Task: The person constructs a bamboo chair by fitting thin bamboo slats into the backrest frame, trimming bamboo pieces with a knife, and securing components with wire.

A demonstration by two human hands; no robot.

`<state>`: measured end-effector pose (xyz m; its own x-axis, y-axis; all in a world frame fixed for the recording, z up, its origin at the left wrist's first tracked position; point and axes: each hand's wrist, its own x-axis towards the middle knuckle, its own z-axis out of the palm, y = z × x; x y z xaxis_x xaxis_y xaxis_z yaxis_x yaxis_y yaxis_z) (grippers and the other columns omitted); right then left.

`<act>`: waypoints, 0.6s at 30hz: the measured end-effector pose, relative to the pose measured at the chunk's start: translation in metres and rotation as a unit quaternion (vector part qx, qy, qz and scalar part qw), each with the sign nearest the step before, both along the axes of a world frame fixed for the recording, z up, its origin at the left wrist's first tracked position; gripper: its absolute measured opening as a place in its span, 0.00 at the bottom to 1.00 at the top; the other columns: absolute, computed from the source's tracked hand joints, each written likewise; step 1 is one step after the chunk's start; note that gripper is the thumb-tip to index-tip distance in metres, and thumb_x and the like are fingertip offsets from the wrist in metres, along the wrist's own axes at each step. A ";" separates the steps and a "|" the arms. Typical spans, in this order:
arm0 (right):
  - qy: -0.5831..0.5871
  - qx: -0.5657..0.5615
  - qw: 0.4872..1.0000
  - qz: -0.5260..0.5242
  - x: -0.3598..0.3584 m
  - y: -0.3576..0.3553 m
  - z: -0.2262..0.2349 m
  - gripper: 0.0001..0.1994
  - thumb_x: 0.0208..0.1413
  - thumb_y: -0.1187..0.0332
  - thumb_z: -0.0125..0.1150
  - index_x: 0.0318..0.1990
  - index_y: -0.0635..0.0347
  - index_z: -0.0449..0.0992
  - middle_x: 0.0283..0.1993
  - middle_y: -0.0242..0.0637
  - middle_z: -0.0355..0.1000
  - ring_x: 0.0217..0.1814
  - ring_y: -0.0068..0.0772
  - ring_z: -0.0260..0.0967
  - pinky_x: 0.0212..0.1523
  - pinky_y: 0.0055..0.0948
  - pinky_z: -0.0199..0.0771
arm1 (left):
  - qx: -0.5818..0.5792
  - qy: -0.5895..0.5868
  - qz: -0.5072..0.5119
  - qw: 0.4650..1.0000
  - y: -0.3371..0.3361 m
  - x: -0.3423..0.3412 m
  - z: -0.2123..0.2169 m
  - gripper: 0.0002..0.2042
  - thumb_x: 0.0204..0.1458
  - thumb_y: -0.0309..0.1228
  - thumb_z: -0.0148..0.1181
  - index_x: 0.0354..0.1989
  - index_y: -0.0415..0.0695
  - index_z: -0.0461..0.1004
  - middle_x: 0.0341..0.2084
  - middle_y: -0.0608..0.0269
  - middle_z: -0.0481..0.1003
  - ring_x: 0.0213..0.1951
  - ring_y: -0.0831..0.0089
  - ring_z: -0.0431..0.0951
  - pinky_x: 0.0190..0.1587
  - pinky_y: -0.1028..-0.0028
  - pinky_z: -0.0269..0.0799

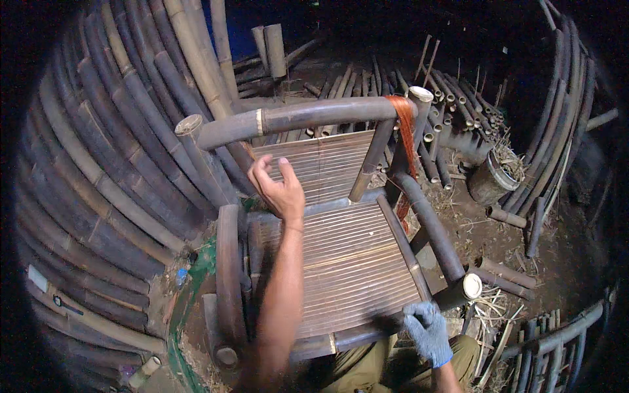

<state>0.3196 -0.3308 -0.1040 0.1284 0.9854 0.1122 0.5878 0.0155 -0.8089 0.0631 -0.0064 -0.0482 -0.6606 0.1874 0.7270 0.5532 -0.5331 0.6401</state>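
Observation:
A dark bamboo armchair (308, 114) with a slatted seat (354, 262) and a slatted back (321, 167) stands right in front of me. My left hand (280, 188), bare, is raised in front of the left part of the back, its fingers loosely bent and thumb apart, with nothing in it. Down at the seat's front right corner is my right hand (427, 333) in a grey knit glove, fingers curled closed; whatever they hold, if anything, is hidden. Orange strips (405, 128) wrap the top rail's right end and hang down behind the right armrest (432, 226).
Long bamboo poles (124, 150) lean along the left side. Cut bamboo lengths (458, 108) are stacked at the back right, near a bucket of shavings (493, 175). Offcuts (504, 278) and green netting (180, 334) lie on the ground beside the chair.

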 end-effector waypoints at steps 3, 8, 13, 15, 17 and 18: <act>0.068 -0.085 0.993 -0.044 0.006 -0.035 -0.034 0.07 0.58 0.69 0.60 0.39 0.63 0.77 0.38 0.38 0.75 0.40 0.34 0.71 0.46 0.33 0.72 | -0.056 -0.033 -0.140 0.988 -0.022 0.036 -0.035 0.06 0.52 0.28 0.64 0.34 0.40 0.75 0.28 0.60 0.74 0.31 0.63 0.73 0.38 0.67 0.70; 0.108 -0.096 0.988 -0.048 0.000 -0.067 -0.082 0.07 0.57 0.69 0.62 0.40 0.62 0.79 0.38 0.37 0.76 0.43 0.32 0.73 0.48 0.33 0.73 | -0.408 -0.001 -0.201 0.890 0.003 0.058 -0.146 0.25 0.41 0.43 0.76 0.38 0.35 0.76 0.34 0.51 0.80 0.37 0.59 0.81 0.44 0.64 0.76; 0.085 -0.099 0.991 -0.011 -0.002 -0.080 -0.103 0.08 0.57 0.67 0.64 0.41 0.59 0.79 0.41 0.40 0.77 0.46 0.39 0.74 0.51 0.35 0.73 | -0.422 -0.067 -0.265 0.864 0.018 0.089 -0.167 0.39 0.38 0.41 0.76 0.57 0.35 0.66 0.48 0.43 0.73 0.49 0.56 0.74 0.55 0.63 0.69; 0.122 -0.129 0.983 -0.038 -0.004 -0.082 -0.102 0.09 0.56 0.66 0.65 0.41 0.59 0.80 0.41 0.42 0.78 0.47 0.42 0.74 0.52 0.36 0.73 | -0.322 -0.111 -0.261 0.903 0.023 0.101 -0.169 0.39 0.39 0.39 0.76 0.59 0.35 0.64 0.49 0.43 0.71 0.51 0.55 0.73 0.57 0.62 0.68; 0.101 -0.115 0.988 -0.019 0.003 -0.082 -0.112 0.09 0.57 0.65 0.64 0.42 0.59 0.80 0.42 0.43 0.78 0.47 0.42 0.74 0.51 0.36 0.73 | -0.238 -0.069 -0.151 0.957 0.033 0.105 -0.165 0.34 0.43 0.37 0.76 0.55 0.32 0.66 0.42 0.50 0.74 0.43 0.60 0.76 0.50 0.64 0.73; 0.091 -0.109 0.990 -0.009 0.006 -0.081 -0.117 0.10 0.57 0.65 0.64 0.42 0.59 0.80 0.42 0.43 0.78 0.47 0.43 0.74 0.51 0.36 0.73 | -0.245 -0.087 -0.162 0.952 0.039 0.101 -0.164 0.34 0.44 0.38 0.76 0.55 0.32 0.66 0.42 0.49 0.74 0.43 0.61 0.76 0.49 0.65 0.74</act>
